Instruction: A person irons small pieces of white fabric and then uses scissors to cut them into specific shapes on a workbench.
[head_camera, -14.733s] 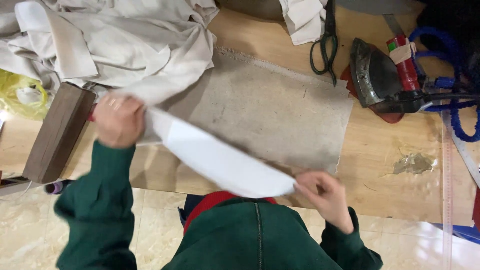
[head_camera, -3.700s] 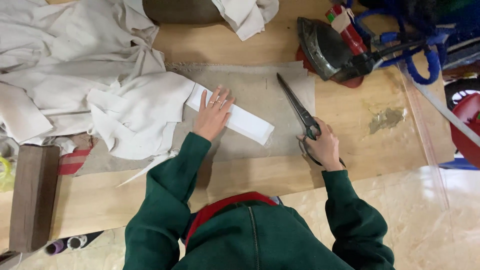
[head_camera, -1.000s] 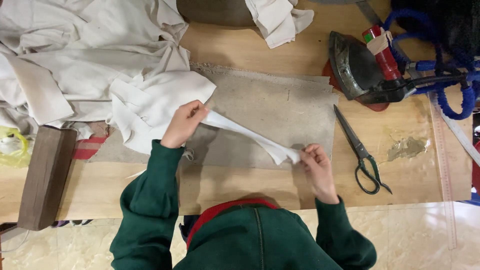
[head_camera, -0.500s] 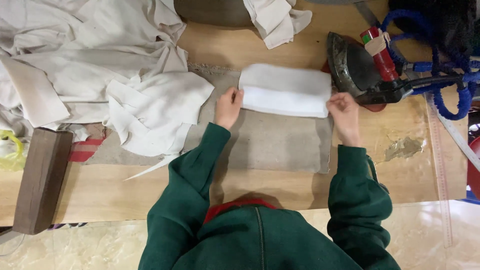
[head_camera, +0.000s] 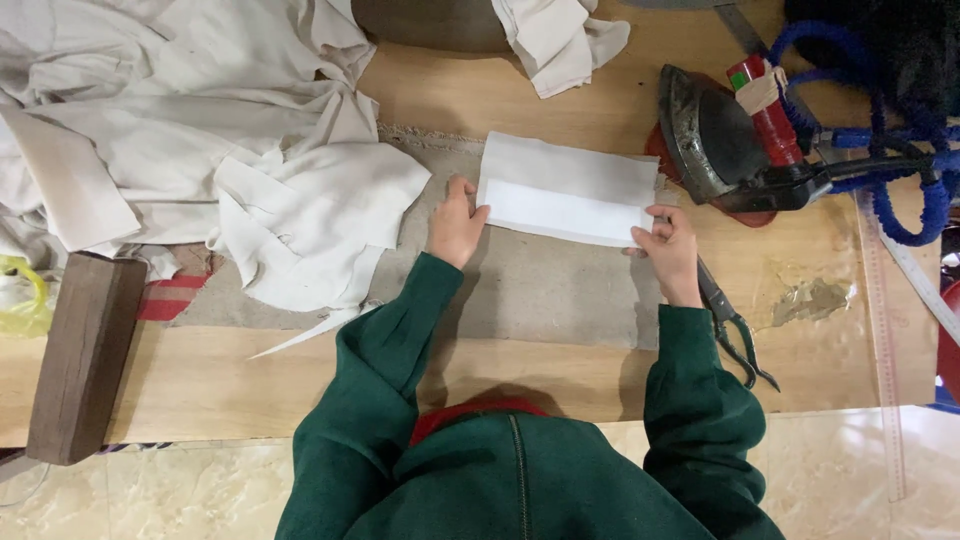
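Observation:
A white rectangular piece of cloth (head_camera: 565, 188) lies flat on the grey pressing mat (head_camera: 540, 290), folded lengthwise so one layer overlaps the other. My left hand (head_camera: 455, 225) pinches its left end. My right hand (head_camera: 668, 252) grips the lower right corner. Both sleeves are dark green. Black scissors (head_camera: 735, 335) lie on the table just under my right wrist, partly hidden by it.
A dark steam iron (head_camera: 725, 135) with a red handle rests to the right of the cloth, beside blue hoses (head_camera: 900, 200). A heap of cream fabric (head_camera: 200, 150) fills the left. A wooden block (head_camera: 85, 355) sits at the left table edge. A ruler (head_camera: 885, 330) lies right.
The cloth was twisted in the air between my hands a second ago. It now lies spread and folded on the mat, and my hands have slid slightly along its lower edge.

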